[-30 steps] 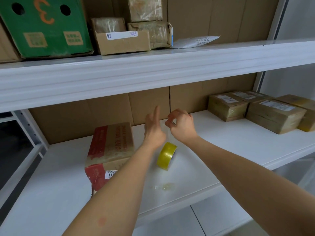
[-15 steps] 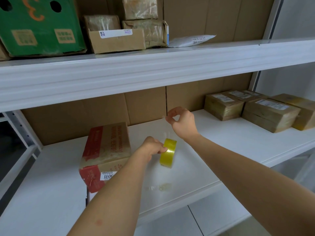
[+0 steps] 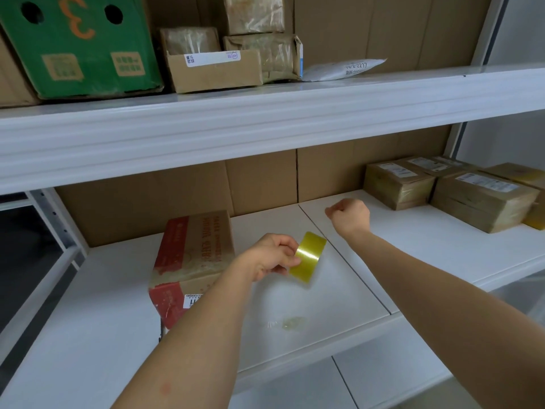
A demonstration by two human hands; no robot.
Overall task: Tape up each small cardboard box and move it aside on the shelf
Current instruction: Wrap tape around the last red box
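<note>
My left hand (image 3: 272, 255) grips a yellow roll of tape (image 3: 308, 256) and holds it just above the white shelf (image 3: 339, 290). My right hand (image 3: 349, 216) hovers up and to the right of the roll with its fingers pinched; whether it holds the clear tape end I cannot tell. A red and brown cardboard box (image 3: 193, 261) lies on the shelf to the left of my left hand. Several taped brown boxes (image 3: 483, 199) stand together at the shelf's right end.
A crumpled scrap of clear tape (image 3: 292, 323) lies on the shelf near its front edge. The upper shelf (image 3: 265, 119) overhangs the work area and carries a green box (image 3: 76, 45), brown parcels (image 3: 215, 69) and a white mailer (image 3: 343, 69).
My left hand dropped from beside the right hand, took hold of the tape roll and lifted it. My right hand moved right and away from the roll.
</note>
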